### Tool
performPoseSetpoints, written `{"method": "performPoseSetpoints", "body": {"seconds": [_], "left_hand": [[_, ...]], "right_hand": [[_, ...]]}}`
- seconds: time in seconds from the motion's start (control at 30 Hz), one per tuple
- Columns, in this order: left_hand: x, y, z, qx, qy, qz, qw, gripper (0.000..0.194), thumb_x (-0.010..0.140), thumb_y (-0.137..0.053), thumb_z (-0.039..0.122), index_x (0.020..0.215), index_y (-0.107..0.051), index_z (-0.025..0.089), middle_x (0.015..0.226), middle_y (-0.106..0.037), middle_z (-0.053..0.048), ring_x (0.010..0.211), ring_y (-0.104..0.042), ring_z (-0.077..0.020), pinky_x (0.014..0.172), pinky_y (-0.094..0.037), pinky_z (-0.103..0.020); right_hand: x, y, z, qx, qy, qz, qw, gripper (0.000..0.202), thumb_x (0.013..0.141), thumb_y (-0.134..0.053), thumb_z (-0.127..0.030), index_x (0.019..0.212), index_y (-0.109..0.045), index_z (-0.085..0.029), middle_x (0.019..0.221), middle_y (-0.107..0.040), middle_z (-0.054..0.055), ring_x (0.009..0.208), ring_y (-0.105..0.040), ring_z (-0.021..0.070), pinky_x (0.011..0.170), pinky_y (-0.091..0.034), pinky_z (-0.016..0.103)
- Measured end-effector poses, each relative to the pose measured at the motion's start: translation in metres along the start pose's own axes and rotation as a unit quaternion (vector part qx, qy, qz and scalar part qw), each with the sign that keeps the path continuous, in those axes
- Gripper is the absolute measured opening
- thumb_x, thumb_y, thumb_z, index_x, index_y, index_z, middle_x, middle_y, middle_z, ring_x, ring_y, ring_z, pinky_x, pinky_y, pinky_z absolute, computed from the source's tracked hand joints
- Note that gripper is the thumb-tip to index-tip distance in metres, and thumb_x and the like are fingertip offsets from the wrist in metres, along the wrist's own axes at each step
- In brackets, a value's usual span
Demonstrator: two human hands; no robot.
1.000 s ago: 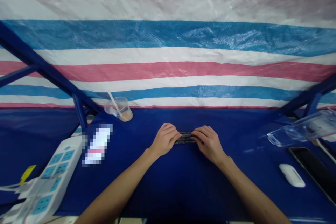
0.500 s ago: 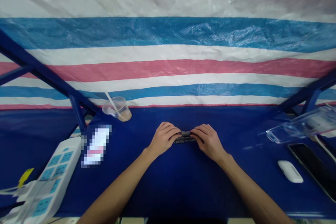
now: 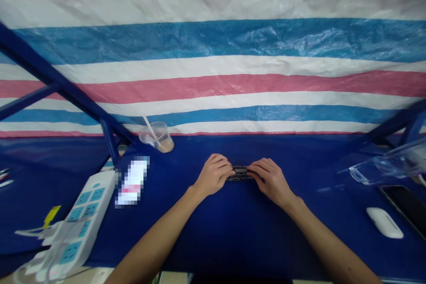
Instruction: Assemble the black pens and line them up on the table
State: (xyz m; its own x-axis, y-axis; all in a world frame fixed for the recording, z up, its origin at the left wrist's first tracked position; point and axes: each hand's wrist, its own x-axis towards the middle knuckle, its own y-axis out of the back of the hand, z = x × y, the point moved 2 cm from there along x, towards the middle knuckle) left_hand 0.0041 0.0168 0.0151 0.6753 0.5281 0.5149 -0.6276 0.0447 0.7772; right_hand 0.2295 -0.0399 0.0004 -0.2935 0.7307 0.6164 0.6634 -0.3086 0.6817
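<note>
Both hands [image 3: 240,176], palms down, pinch dark slender pieces [image 3: 240,172] from either end; fingers hide the pieces' ends.

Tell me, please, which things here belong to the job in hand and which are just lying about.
In the job:
- dark slim pieces, between left hand and right hand

Lying about:
- cup with straw
- power strip
- white case
- dark phone
- clear container
</note>
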Motion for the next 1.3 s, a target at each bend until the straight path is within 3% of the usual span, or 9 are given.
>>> {"method": "performPoseSetpoints", "body": {"seconds": [0.13, 0.33, 0.63, 0.8, 1.0, 1.17, 1.3], "left_hand": [[-0.0006, 0.0028, 0.0006, 0.001, 0.009, -0.003, 1.000, 0.024, 0.103, -0.056, 0.029, 0.088, -0.071, 0.020, 0.089, -0.073, -0.005, 0.091, -0.065, -0.0199, 0.092, -0.048, -0.040], [-0.0004, 0.0049, 0.0012, -0.005, 0.015, 0.008, 1.000, 0.019, 0.100, -0.063, 0.036, 0.109, -0.069, 0.020, 0.096, -0.074, -0.005, 0.093, -0.066, -0.0199, 0.090, -0.049, -0.038], [0.0000, -0.0002, 0.0011, -0.002, 0.018, -0.028, 0.999, 0.022, 0.106, -0.049, 0.024, 0.097, -0.068, 0.018, 0.097, -0.072, -0.006, 0.098, -0.063, -0.0211, 0.093, -0.047, -0.039], [0.0003, 0.0007, 0.0010, -0.013, 0.034, -0.037, 0.999, 0.021, 0.103, -0.058, 0.037, 0.113, -0.067, 0.020, 0.107, -0.072, -0.008, 0.100, -0.063, -0.0226, 0.093, -0.047, -0.041], [0.0000, -0.0008, -0.0011, -0.008, 0.033, -0.048, 0.998, 0.025, 0.107, -0.047, 0.028, 0.102, -0.071, 0.021, 0.110, -0.071, -0.007, 0.103, -0.062, -0.0216, 0.093, -0.047, -0.040], [0.0010, 0.0014, -0.0011, -0.018, 0.035, -0.032, 0.999, 0.025, 0.100, -0.063, 0.038, 0.118, -0.066, 0.021, 0.113, -0.071, -0.007, 0.105, -0.063, -0.0229, 0.096, -0.047, -0.041], [0.0009, -0.0016, -0.0008, -0.026, 0.032, -0.069, 0.997, 0.017, 0.105, -0.055, 0.030, 0.109, -0.067, 0.020, 0.112, -0.070, -0.007, 0.104, -0.062, -0.0210, 0.094, -0.046, -0.039]], "right_hand": [[-0.0012, -0.0030, -0.0026, 0.007, 0.000, -0.005, 1.000, 0.014, 0.102, -0.058, -0.022, 0.108, -0.071, -0.022, 0.098, -0.074, 0.008, 0.082, -0.066, 0.0208, 0.074, -0.049, 0.037], [-0.0032, -0.0050, -0.0011, 0.002, -0.001, -0.005, 1.000, 0.015, 0.102, -0.058, -0.022, 0.110, -0.071, -0.022, 0.099, -0.074, 0.008, 0.084, -0.066, 0.0218, 0.075, -0.050, 0.039], [-0.0031, -0.0078, 0.0030, -0.004, -0.006, -0.023, 1.000, 0.015, 0.103, -0.057, -0.024, 0.108, -0.072, -0.022, 0.099, -0.074, 0.008, 0.085, -0.065, 0.0215, 0.076, -0.050, 0.039], [-0.0021, -0.0071, 0.0030, 0.002, -0.016, -0.021, 1.000, 0.016, 0.103, -0.056, -0.024, 0.107, -0.072, -0.022, 0.099, -0.073, 0.008, 0.085, -0.064, 0.0218, 0.076, -0.049, 0.038], [-0.0015, -0.0061, 0.0014, -0.002, -0.014, -0.025, 1.000, 0.016, 0.103, -0.056, -0.025, 0.106, -0.071, -0.021, 0.098, -0.073, 0.008, 0.085, -0.063, 0.0220, 0.077, -0.049, 0.039], [-0.0010, -0.0050, 0.0006, 0.001, -0.011, -0.025, 1.000, 0.014, 0.103, -0.057, -0.022, 0.108, -0.070, -0.020, 0.099, -0.073, 0.008, 0.086, -0.063, 0.0217, 0.077, -0.049, 0.039], [-0.0006, -0.0048, 0.0001, 0.000, -0.009, -0.028, 1.000, 0.014, 0.103, -0.057, -0.022, 0.108, -0.070, -0.020, 0.099, -0.072, 0.008, 0.085, -0.062, 0.0217, 0.077, -0.047, 0.039]]}}
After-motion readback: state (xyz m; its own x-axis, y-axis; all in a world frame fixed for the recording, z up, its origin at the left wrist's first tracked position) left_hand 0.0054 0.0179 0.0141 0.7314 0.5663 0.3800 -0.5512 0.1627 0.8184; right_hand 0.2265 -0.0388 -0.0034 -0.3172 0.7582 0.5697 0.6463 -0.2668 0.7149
